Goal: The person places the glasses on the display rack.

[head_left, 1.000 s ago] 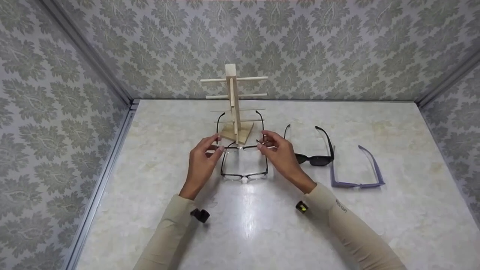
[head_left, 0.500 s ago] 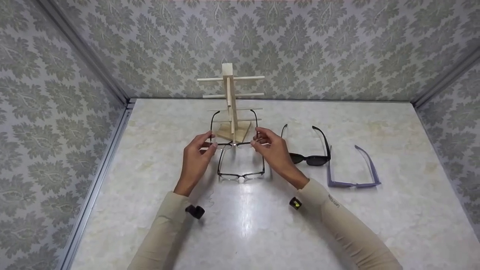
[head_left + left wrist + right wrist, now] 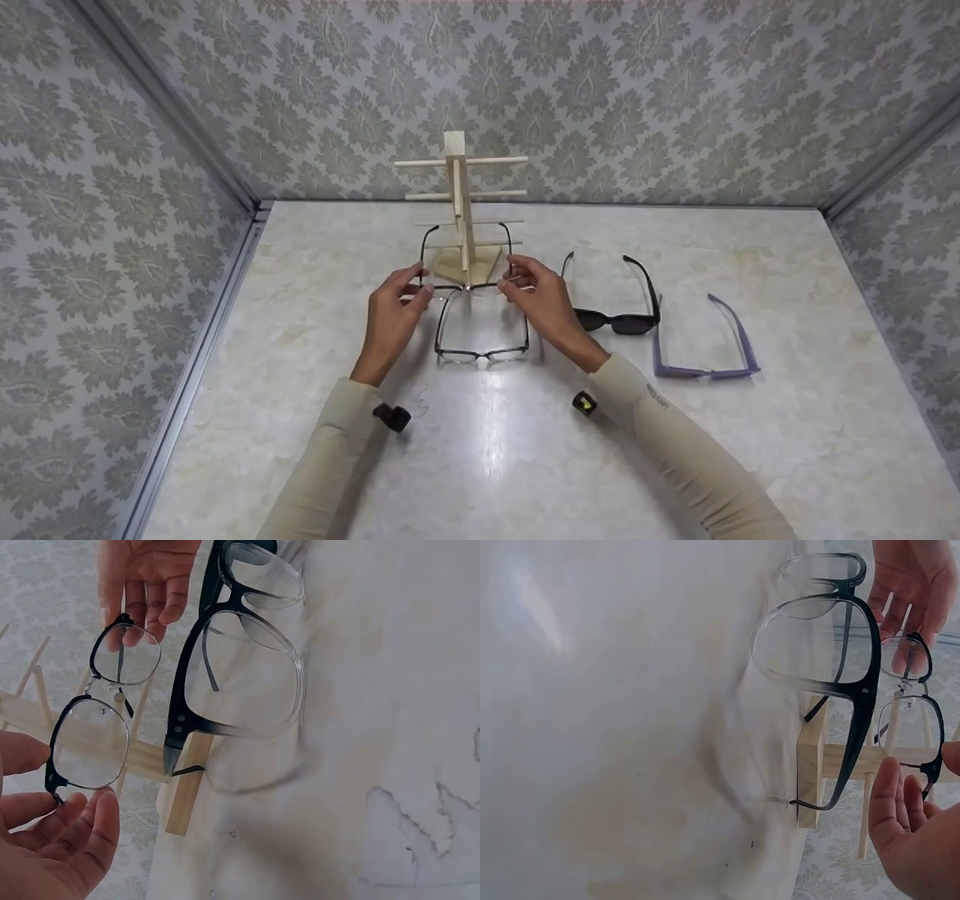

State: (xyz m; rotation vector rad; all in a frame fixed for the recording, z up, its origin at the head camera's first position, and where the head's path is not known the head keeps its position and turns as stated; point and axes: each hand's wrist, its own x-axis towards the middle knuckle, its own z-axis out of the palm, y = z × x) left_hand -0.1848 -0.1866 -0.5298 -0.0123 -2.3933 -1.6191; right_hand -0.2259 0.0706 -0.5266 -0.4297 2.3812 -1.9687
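In the head view, my left hand and right hand hold a pair of dark half-rimmed eyeglasses by the two front corners. Thumb and fingers pinch each end; the temples point away toward the wooden display stand. The bridge is close to the tip of the stand's lowest forward peg; whether it bears on it I cannot tell. A second pair, clear-bottomed black eyeglasses, lies unfolded on the table below. It looms large in the left wrist view, where the held eyeglasses appear between both hands.
Black sunglasses stand unfolded right of my right hand. Farther right are purple-framed glasses, also unfolded. The stand has several side pegs and a square wooden base. Patterned walls border the table at the back and sides.
Both hands have shifted the held eyeglasses slightly left, bringing the bridge into line with the stand's lowest peg. In the last half second they hardly move. The other glasses stay put.
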